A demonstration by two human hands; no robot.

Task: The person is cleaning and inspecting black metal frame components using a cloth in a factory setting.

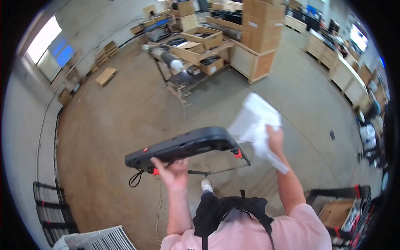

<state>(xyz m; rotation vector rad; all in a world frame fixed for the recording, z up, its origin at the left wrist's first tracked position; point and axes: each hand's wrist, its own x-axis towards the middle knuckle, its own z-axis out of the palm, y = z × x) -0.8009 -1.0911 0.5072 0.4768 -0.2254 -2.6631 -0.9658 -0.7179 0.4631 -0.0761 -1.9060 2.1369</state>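
My left hand (173, 173) grips a long black plastic device (183, 146) from below near its left end, the thumb against its side. The device tapers to the left and is broad and rounded at its right end. Red parts, a thin dark metal frame (227, 170) and a looped black cord (135, 179) hang under it. My right hand (273, 139) is closed on a white thin sheet (260, 121), crumpled and blurred. Whether it is cloth, plastic or paper I cannot tell. It hangs beside the device's right end.
Ahead stands a workbench (187, 81) with cardboard boxes (203, 37), beside stacked cartons (260, 29) on a wooden crate (254, 62). A white slatted basket (100, 239) and black racks (52, 210) are at lower left. A black frame (339, 208) sits at lower right.
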